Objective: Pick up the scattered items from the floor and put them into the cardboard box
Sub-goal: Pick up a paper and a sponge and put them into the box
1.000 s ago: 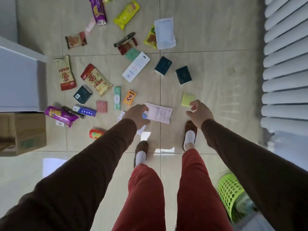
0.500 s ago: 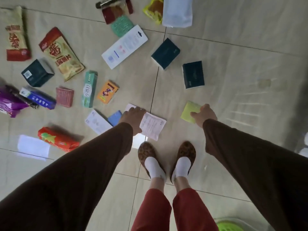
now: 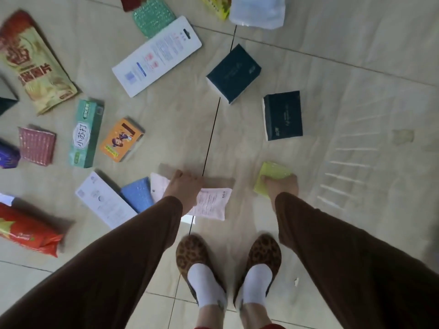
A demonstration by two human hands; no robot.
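Both arms, in dark brown sleeves, are stretched down to the glossy beige tiled floor (image 3: 344,74). The left hand (image 3: 184,187) is laid flat on a thin white printed packet (image 3: 209,204), soft and rectangular, lying across a dark grout line; its fingers (image 3: 187,178) are seen close together, pressed onto the packet's far edge. The right hand (image 3: 283,186) is closed over a small yellow-green packet (image 3: 273,173), shiny and slightly crumpled, with the fingers curled round its near edge while it lies on the tile.

Just left of the white packet, a blue packet with a dimpled texture (image 3: 137,195) and a flat white carton (image 3: 104,203) are seen side by side. Further out, two dark teal tissue packs (image 3: 234,72) (image 3: 282,115), blocky with white edges, are lying near each other. A long white hang-tab card box (image 3: 156,55), a mint green carton (image 3: 86,134), an orange box (image 3: 121,140), a pink textured packet (image 3: 36,146) and a red foil pouch (image 3: 26,230) are scattered about. Leopard-print slippers (image 3: 192,252) with white socks are planted below. The cardboard box is out of frame.
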